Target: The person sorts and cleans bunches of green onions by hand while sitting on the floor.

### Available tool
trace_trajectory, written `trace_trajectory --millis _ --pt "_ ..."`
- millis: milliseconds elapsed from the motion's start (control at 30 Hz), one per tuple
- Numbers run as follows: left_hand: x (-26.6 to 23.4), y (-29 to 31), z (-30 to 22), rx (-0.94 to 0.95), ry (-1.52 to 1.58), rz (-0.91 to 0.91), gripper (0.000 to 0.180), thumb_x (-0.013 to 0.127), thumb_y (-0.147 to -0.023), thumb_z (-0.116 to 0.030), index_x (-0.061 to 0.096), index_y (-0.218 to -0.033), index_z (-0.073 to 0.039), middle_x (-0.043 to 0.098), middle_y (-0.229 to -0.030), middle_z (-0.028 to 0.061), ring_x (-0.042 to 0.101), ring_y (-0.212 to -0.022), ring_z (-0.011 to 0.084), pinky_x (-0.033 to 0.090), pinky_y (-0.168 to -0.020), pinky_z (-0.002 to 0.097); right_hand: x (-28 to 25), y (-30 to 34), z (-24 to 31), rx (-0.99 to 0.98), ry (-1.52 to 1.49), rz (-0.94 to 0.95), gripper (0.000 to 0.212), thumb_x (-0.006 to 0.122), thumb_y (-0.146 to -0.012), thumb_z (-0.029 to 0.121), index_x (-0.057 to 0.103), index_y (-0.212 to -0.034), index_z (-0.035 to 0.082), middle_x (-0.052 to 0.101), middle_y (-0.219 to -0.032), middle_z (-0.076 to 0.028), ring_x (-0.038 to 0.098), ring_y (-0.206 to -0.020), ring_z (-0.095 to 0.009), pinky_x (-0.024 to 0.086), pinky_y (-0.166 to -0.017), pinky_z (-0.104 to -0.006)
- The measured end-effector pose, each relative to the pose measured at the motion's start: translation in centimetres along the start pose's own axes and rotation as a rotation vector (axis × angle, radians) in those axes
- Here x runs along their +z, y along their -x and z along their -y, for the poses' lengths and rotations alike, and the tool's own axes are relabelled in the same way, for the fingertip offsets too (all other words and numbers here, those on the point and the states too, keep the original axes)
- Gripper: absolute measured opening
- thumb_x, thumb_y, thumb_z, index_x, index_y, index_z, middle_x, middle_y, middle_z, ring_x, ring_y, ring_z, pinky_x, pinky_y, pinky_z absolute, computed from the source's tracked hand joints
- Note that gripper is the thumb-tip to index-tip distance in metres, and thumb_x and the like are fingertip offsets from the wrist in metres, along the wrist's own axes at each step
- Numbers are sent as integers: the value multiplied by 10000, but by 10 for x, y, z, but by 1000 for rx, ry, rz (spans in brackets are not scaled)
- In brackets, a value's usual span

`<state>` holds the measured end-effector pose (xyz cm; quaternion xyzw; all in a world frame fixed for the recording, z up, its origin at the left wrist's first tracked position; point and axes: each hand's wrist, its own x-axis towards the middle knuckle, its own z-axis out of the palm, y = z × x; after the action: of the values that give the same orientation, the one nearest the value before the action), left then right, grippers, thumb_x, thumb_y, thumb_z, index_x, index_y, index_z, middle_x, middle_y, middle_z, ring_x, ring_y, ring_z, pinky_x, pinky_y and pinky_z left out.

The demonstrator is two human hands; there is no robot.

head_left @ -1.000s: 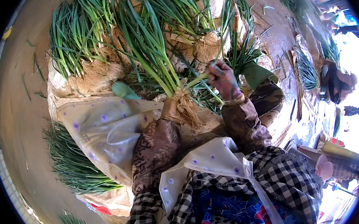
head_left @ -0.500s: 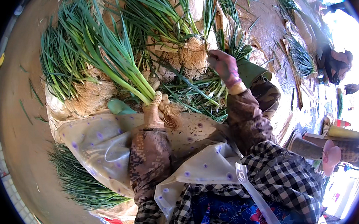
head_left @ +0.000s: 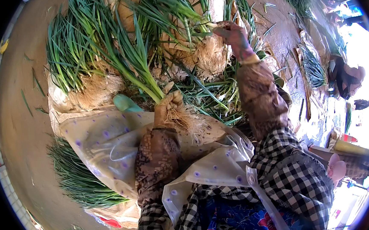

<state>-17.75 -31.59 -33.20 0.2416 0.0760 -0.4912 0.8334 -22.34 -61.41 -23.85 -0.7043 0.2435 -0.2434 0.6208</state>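
Note:
My left hand (head_left: 167, 110) is closed around a small bunch of green onions (head_left: 148, 81). Their long leaves point up and to the left, and the pale stringy roots (head_left: 189, 119) hang out beside my fingers. Farther off to the right, the fingers of my right hand (head_left: 235, 38) pinch the white end of another green onion (head_left: 201, 20), whose leaves reach left over the pile. Just below that hand lies a heap of green onions with a thick mat of roots (head_left: 210, 57).
More green onions (head_left: 71, 58) stand at the far left, and another bundle (head_left: 84, 177) lies near left. Loose leaves (head_left: 209, 96) litter the ground before me. A spotted plastic apron (head_left: 104, 133) covers my lap. At the right, a person (head_left: 346, 76) bends by more bundles (head_left: 311, 67).
My right hand has moved up and away and now grips a green onion at the pile. My left hand has turned a little, with the bunch still in it.

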Motion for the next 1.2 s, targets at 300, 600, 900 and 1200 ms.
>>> trace_trajectory --millis 300,600,900,1200 --pt "-8 -2 21 -108 -59 -174 270 575 -833 -111 539 -1087 -27 620 -903 95 630 -784 169 546 -547 265 96 127 -39 197 284 248 248 712 -708 260 592 -840 88 562 -628 -25 546 -561 -123 458 -505 -255" --pt "8 -1 32 -25 47 -167 182 598 -817 -90 564 -965 9 589 -807 92 552 -635 173 444 -440 247 90 95 -25 226 135 196 260 653 -788 201 580 -964 23 568 -666 -19 470 -476 -77 400 -432 -219" --pt "6 7 32 -153 -244 -193 201 609 -817 -111 532 -967 -1 586 -883 111 603 -691 204 518 -535 314 103 70 -50 294 -65 116 159 596 -826 142 574 -863 -11 580 -690 -50 501 -457 -106 375 -400 -265" --pt "1 13 17 -40 -6 -173 133 619 -798 -68 553 -903 -21 570 -721 67 572 -593 150 488 -452 258 93 118 -10 295 207 561 167 487 -872 141 559 -821 0 525 -560 -22 422 -398 -75 330 -371 -233"
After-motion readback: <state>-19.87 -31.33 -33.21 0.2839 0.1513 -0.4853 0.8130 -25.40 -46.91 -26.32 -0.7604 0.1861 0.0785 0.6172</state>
